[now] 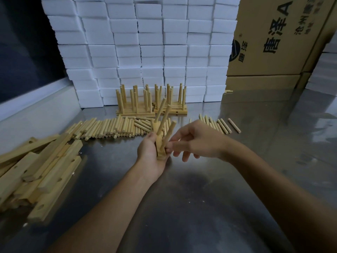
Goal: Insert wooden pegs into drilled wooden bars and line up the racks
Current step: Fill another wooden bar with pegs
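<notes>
Your left hand [152, 154] grips a drilled wooden bar [158, 143] end-on above the steel table [200, 198], several pegs already standing in it. Your right hand [193, 141] pinches one peg [168, 135] at its base against the bar (other fingers loosely spread). Finished racks [151, 103] stand behind, loose pegs [109, 128] between.
</notes>
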Demonstrator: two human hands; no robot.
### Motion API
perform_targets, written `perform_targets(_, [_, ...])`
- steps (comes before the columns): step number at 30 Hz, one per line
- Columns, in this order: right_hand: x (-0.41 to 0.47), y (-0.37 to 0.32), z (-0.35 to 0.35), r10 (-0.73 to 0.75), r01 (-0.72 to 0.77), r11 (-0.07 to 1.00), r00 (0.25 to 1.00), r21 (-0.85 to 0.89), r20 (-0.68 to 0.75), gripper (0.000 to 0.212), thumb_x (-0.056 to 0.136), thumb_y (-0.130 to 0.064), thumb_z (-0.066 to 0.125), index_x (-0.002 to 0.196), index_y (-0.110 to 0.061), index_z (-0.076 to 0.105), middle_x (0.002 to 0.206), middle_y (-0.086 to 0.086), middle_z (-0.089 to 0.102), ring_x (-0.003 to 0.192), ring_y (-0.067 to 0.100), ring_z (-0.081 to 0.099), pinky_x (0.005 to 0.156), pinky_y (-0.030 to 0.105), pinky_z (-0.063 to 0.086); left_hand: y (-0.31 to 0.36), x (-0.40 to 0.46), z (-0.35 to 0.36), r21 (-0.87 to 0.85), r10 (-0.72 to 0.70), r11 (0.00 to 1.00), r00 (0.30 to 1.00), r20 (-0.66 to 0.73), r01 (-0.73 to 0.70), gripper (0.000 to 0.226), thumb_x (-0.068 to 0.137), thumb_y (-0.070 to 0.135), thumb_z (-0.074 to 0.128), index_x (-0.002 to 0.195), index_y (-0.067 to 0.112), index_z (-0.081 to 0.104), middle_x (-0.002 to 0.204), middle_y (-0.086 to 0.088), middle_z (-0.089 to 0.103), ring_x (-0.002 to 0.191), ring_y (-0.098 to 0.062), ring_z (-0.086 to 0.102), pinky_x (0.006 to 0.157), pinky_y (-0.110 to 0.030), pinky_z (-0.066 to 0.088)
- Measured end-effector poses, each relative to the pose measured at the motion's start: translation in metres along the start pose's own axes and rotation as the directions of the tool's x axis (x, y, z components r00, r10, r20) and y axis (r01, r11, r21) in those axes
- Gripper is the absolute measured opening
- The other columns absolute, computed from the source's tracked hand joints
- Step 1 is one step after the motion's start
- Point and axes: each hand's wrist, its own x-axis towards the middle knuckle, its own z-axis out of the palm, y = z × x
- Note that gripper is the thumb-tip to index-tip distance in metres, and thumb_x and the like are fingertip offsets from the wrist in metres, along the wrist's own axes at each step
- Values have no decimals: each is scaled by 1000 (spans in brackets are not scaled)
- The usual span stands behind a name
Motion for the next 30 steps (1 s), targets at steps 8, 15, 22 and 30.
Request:
perform_targets(8, [-6,13,55,15,-10,1000,947,16,-320,40,74,-62,76,95,-30,65,79,-7,70,66,4,66,66,28,58,-1,5,1,-15,-40,999,999,-29,40,45,104,38,41,135,9,54,89,-11,58,81,-29,61,79,-44,56])
perform_targets(15, [-5,14,61,-11,38,997,937,72,-350,15,85,-34,76,93,-21,74,78,-7,72,72,4,67,75,32,60,-2,3,2,-46,16,999,1000,6,-16,41,106,33,39,134,7,52,83,-11,53,68,-26,59,51,-37,58])
perform_targets(22, [-6,21,52,36,-3,997,904,77,-425,14,82,-29,70,84,-19,79,71,-21,69,73,-5,66,68,19,56,-2,2,2,39,27,999,996,91,-31,43,107,29,38,139,2,46,93,-19,56,90,-33,60,79,-47,58])
perform_targets(30, [-8,37,36,88,-87,996,911,22,-403,18,88,-36,68,92,-22,78,82,-8,72,76,9,67,68,27,59,1,6,-1,-6,54,999,997,62,-54,19,101,18,53,109,2,60,90,-14,68,83,-26,69,64,-36,58])
